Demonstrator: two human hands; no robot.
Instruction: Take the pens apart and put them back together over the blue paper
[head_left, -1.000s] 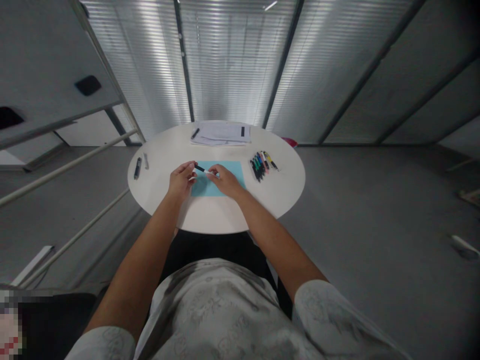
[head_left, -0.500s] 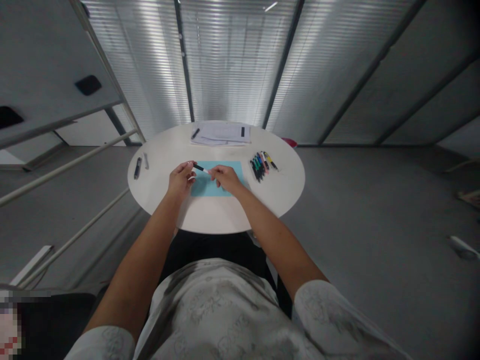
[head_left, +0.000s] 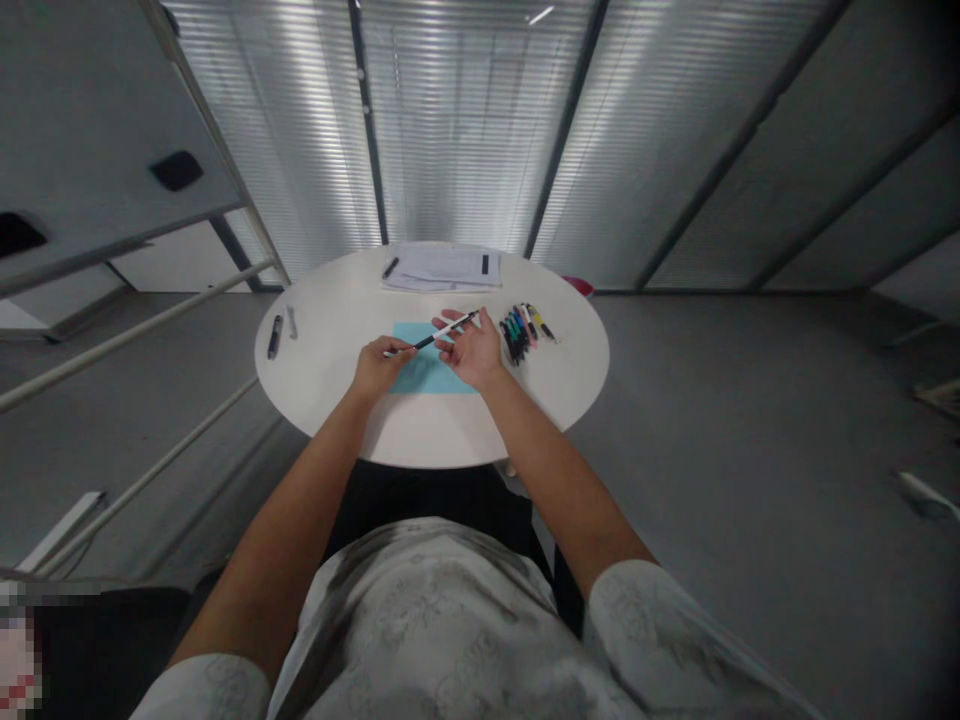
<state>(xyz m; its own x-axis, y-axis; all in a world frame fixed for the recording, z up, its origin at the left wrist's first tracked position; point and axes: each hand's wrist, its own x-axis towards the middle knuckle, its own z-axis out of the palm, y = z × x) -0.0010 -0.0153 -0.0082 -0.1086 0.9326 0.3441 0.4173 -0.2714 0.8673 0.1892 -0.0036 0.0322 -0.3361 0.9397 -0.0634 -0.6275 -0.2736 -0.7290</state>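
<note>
A black and white pen [head_left: 444, 332] is held above the light blue sheet [head_left: 431, 375], slanting up to the right. My left hand [head_left: 381, 366] pinches its lower, dark end between thumb and fingers. At the upper end, my right hand [head_left: 478, 350] is turned palm up with the pen between its thumb and fingers, the other fingers spread. Several pens and markers [head_left: 517, 332] in black, green, blue, red and yellow lie side by side just right of my right hand.
The round white table [head_left: 427, 435] carries a stack of papers [head_left: 439, 267] at its far edge. A black pen [head_left: 275, 337] and a grey-white item [head_left: 291, 322] lie at the left. A white metal rail [head_left: 142, 343] stands left of the table.
The pen has turned from sloping down to the right to sloping up to the right. My right hand has rolled palm up and moved right; my left hand has shifted slightly right.
</note>
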